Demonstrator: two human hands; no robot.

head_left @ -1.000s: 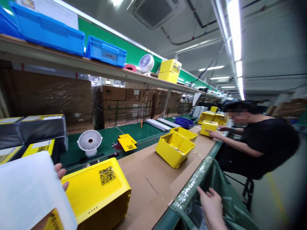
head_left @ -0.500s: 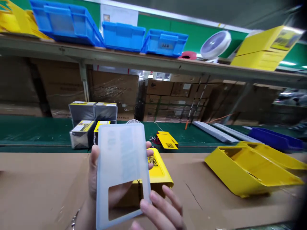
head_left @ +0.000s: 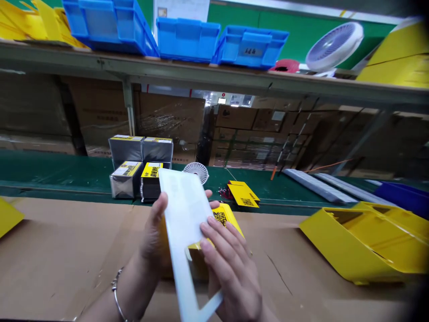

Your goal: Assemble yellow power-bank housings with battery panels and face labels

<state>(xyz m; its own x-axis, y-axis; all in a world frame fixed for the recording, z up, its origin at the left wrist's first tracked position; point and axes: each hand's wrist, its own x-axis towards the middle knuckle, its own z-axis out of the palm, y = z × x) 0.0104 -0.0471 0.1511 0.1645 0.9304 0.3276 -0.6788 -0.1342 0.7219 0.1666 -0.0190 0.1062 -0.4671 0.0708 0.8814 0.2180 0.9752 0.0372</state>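
A pale translucent sheet [head_left: 186,208] with a cut-out window near its lower end is held tilted in front of me. My left hand [head_left: 156,237] grips it from the left and behind, thumb along the left edge and fingertips showing past the right edge. My right hand [head_left: 229,264] lies against the sheet's right side, fingers stretched over its front surface. Behind the sheet and hands, a yellow case [head_left: 231,217] with a QR code is partly hidden on the brown work surface.
Open yellow housings [head_left: 348,250] lie at the right. Boxed packages [head_left: 125,179], a small white fan [head_left: 196,172] and a flat yellow piece [head_left: 243,193] are on the green surface behind. Blue bins [head_left: 187,40] line the shelf above.
The sheet has turned and tilted away. My right hand has moved up onto its front. The view has shifted, showing a yellow piece at the left edge.
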